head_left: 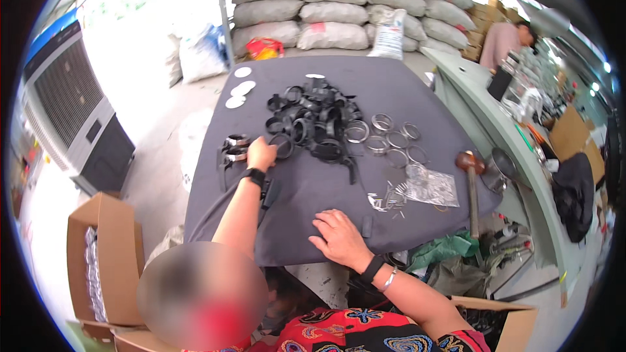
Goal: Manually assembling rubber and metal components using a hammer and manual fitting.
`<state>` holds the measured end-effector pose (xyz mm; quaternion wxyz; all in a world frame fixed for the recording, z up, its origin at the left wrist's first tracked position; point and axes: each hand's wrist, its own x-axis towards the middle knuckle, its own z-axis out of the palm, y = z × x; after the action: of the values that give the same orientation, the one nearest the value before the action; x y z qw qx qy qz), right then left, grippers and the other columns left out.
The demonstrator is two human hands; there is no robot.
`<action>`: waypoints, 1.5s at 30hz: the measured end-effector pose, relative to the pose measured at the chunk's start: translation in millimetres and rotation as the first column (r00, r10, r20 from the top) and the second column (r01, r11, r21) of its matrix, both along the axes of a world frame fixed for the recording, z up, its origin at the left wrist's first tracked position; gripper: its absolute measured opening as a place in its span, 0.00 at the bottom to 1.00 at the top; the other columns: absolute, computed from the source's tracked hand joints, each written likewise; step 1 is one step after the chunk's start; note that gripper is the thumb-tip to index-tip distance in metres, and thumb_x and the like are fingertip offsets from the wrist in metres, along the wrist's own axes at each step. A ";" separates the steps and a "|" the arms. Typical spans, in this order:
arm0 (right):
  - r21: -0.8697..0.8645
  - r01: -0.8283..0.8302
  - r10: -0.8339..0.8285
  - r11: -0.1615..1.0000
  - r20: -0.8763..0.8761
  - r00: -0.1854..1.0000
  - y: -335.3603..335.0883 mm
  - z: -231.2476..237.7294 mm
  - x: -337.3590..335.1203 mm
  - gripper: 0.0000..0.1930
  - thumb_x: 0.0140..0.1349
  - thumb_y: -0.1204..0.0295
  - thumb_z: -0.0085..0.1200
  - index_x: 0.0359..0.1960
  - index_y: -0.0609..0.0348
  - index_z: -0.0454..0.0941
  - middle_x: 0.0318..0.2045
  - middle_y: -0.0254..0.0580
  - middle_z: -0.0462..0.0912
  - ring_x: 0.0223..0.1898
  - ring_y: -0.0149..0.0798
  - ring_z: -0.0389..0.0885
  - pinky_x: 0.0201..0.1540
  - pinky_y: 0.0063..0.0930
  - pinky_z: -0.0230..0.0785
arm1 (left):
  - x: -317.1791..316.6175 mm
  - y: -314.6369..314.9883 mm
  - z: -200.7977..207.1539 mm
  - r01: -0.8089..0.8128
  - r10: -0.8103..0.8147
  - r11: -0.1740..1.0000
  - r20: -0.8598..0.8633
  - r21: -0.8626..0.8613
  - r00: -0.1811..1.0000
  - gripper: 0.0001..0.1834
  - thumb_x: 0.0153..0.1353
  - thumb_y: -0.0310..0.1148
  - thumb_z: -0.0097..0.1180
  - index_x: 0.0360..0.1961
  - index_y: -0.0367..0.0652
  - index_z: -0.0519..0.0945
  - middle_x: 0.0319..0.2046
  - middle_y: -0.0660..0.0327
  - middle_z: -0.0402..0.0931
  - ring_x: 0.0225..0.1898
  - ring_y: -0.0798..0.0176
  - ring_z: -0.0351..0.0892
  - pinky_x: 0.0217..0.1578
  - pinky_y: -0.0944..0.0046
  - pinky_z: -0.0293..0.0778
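My left hand [262, 154] reaches to the left of the pile, between a small group of black rings with metal bands [236, 154] and a loose black ring [281, 146]. Its fingers are bent and partly hidden, so what they hold, if anything, does not show. My right hand [340, 238] lies near the table's front edge, fingers apart and holding nothing. Just right of it is a small dark block [368, 226]. A heap of black plastic ring-shaped parts [319, 114] covers the table's middle. Several metal rings [396, 139] lie right of the heap.
White discs [241, 94] lie at the grey-covered table's [300, 202] far left. Small metal pins [393, 199], a clear bag [432, 186], a mallet [472, 182] and a metal funnel-shaped piece [501, 168] are at right. Cartons [107, 267] flank me; stacked sacks [332, 16] and a person [505, 44] are beyond.
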<state>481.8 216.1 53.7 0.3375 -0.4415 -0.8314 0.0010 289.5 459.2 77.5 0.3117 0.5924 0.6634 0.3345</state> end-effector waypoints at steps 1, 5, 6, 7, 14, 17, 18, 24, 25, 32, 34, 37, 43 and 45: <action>-0.004 0.005 -0.005 1.000 0.001 1.000 -0.1 -1.6 1.0 0.18 0.56 0.63 0.60 0.42 0.65 0.76 0.46 0.49 0.76 0.52 0.51 0.72 0.59 0.42 0.63 | -4.2 3.3 -3.0 0.047 -0.031 0.996 0.192 -0.077 0.981 0.17 0.57 0.28 0.58 0.46 0.28 0.76 0.23 0.51 0.79 0.13 0.62 0.77 0.14 0.63 0.71; -0.028 -0.008 0.007 1.000 -0.032 0.999 1.7 -8.8 3.6 0.18 0.56 0.63 0.59 0.42 0.65 0.77 0.45 0.49 0.76 0.51 0.51 0.72 0.58 0.41 0.63 | -14.3 -12.8 -1.1 -0.006 0.059 0.995 0.539 -0.099 0.841 0.11 0.58 0.26 0.58 0.39 0.30 0.76 0.21 0.57 0.75 0.12 0.65 0.72 0.12 0.67 0.63; -0.026 -0.006 0.005 1.000 -0.039 0.999 2.0 -10.0 4.1 0.18 0.56 0.63 0.59 0.42 0.65 0.77 0.45 0.49 0.76 0.51 0.50 0.72 0.58 0.41 0.63 | -15.3 -25.3 3.3 -0.014 0.034 0.999 0.571 -0.039 0.820 0.08 0.57 0.26 0.58 0.35 0.32 0.74 0.21 0.57 0.74 0.14 0.65 0.73 0.13 0.68 0.64; -0.007 -0.014 0.014 1.000 -0.042 0.999 2.4 -10.5 4.1 0.18 0.56 0.63 0.59 0.42 0.64 0.77 0.45 0.48 0.76 0.50 0.50 0.72 0.58 0.41 0.63 | -14.9 -40.0 9.5 -0.053 0.039 0.999 0.580 0.009 0.814 0.07 0.58 0.25 0.57 0.32 0.34 0.72 0.22 0.57 0.74 0.15 0.65 0.75 0.14 0.68 0.65; -0.449 -0.213 -0.278 0.868 -0.794 0.541 9.0 10.2 -1.7 0.23 0.68 0.63 0.50 0.59 0.67 0.69 0.34 0.45 0.81 0.28 0.33 0.78 0.31 0.25 0.71 | 11.5 -192.5 26.3 0.222 -0.221 0.970 0.744 0.099 0.630 0.06 0.60 0.25 0.57 0.32 0.37 0.71 0.24 0.60 0.75 0.19 0.67 0.77 0.19 0.70 0.71; -0.557 -0.309 -0.379 0.771 -0.791 0.481 9.9 21.7 -5.0 0.15 0.68 0.70 0.48 0.52 0.65 0.74 0.25 0.32 0.76 0.19 0.21 0.68 0.18 0.16 0.60 | 29.5 -236.6 9.8 0.326 -0.316 0.933 0.778 0.151 0.543 0.05 0.63 0.26 0.55 0.37 0.37 0.73 0.25 0.62 0.76 0.22 0.70 0.78 0.22 0.70 0.74; -0.574 -0.330 -0.366 0.750 -0.775 0.516 9.4 23.9 -5.4 0.13 0.68 0.71 0.49 0.49 0.64 0.75 0.24 0.30 0.74 0.18 0.21 0.67 0.18 0.16 0.59 | 30.3 -245.5 7.1 0.340 -0.334 0.928 0.749 0.154 0.572 0.07 0.63 0.27 0.56 0.40 0.36 0.75 0.27 0.62 0.77 0.24 0.69 0.78 0.25 0.70 0.74; -0.627 -0.223 -0.379 0.746 -0.675 0.633 -2.2 22.2 13.3 0.09 0.64 0.78 0.44 0.38 0.65 0.79 0.21 0.28 0.72 0.18 0.20 0.64 0.20 0.18 0.58 | 9.5 -281.4 19.5 0.217 -0.273 0.823 0.030 0.525 0.962 0.11 0.55 0.30 0.63 0.32 0.33 0.76 0.23 0.59 0.72 0.25 0.61 0.72 0.27 0.63 0.68; -0.613 -0.178 -0.348 0.770 -0.638 0.687 -4.6 21.7 16.9 0.10 0.63 0.78 0.44 0.39 0.66 0.79 0.21 0.29 0.73 0.19 0.21 0.65 0.21 0.19 0.59 | 7.6 -283.2 22.6 0.112 -0.186 0.728 0.037 0.676 0.982 0.12 0.54 0.30 0.64 0.31 0.33 0.76 0.23 0.56 0.72 0.27 0.54 0.73 0.30 0.59 0.70; -0.437 0.011 -0.220 0.899 -0.432 0.874 -12.7 28.2 36.4 0.13 0.63 0.71 0.49 0.44 0.64 0.80 0.30 0.52 0.81 0.33 0.48 0.81 0.38 0.34 0.72 | -1.2 -241.9 8.6 0.394 -0.487 0.868 0.361 0.302 0.795 0.16 0.63 0.39 0.58 0.25 0.39 0.72 0.23 0.60 0.74 0.26 0.65 0.74 0.29 0.66 0.68; -0.268 0.131 -0.209 0.954 -0.284 0.936 -11.2 31.0 55.4 0.16 0.65 0.64 0.51 0.46 0.63 0.80 0.35 0.51 0.82 0.38 0.53 0.80 0.43 0.39 0.72 | -0.8 -232.1 -3.9 0.348 -0.405 0.913 0.560 0.212 0.722 0.18 0.63 0.37 0.59 0.20 0.46 0.66 0.16 0.69 0.69 0.20 0.75 0.69 0.24 0.71 0.64; -0.052 0.182 -0.165 0.982 0.231 0.959 -2.9 27.6 95.7 0.20 0.65 0.65 0.50 0.58 0.55 0.73 0.58 0.46 0.74 0.63 0.48 0.66 0.65 0.46 0.57 | -1.6 -223.7 -19.1 0.158 -0.238 0.969 0.545 0.189 0.804 0.18 0.64 0.34 0.58 0.19 0.46 0.65 0.16 0.69 0.67 0.19 0.76 0.67 0.22 0.72 0.62; -0.301 0.155 0.005 0.941 0.471 0.882 23.4 1.0 138.6 0.35 0.68 0.45 0.38 0.70 0.53 0.56 0.71 0.45 0.54 0.73 0.50 0.47 0.69 0.65 0.33 | 1.4 -227.7 -32.6 0.134 -0.253 0.956 0.500 0.261 0.828 0.16 0.63 0.32 0.58 0.20 0.44 0.69 0.15 0.71 0.67 0.19 0.79 0.63 0.21 0.73 0.59; -0.262 0.182 -0.043 0.948 0.461 0.886 37.7 -0.6 144.2 0.35 0.68 0.45 0.37 0.70 0.54 0.55 0.71 0.46 0.54 0.73 0.50 0.47 0.69 0.66 0.33 | 2.0 -228.1 -32.7 0.124 -0.247 0.953 0.477 0.275 0.843 0.18 0.62 0.33 0.60 0.19 0.43 0.67 0.15 0.71 0.66 0.18 0.79 0.64 0.20 0.73 0.60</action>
<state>626.0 253.8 53.1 0.0655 -0.5234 -0.8495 0.0043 291.4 231.1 44.8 0.4340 0.5779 0.4532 0.5219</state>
